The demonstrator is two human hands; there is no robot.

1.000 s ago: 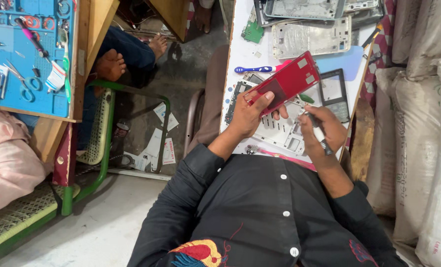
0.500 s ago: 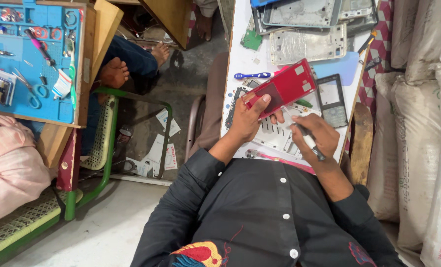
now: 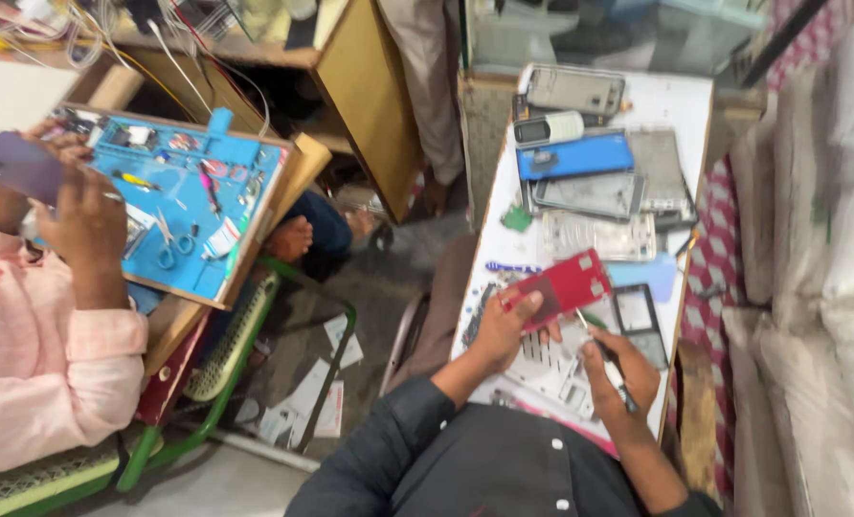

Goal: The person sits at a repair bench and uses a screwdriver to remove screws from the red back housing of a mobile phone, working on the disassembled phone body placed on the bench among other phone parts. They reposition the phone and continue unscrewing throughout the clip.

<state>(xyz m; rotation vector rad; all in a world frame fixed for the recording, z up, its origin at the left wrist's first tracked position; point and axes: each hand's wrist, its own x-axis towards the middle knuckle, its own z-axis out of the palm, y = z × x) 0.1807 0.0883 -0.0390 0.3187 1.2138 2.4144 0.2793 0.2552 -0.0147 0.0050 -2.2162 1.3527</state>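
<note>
Meanwhile, just below the blue phone cover (image 3: 574,155), the left hand (image 3: 505,328) grips a red phone panel (image 3: 567,284) while the right hand (image 3: 621,367) clasps a thin tool (image 3: 603,356).

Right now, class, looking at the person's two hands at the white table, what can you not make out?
- Head view: the tip of the thin tool in the right hand is blurred.
- The underside of the red phone panel faces away; the left hand covers its corner.
- The parts tray is partly hidden by both hands.
- The white table is cut off behind clutter.
</note>
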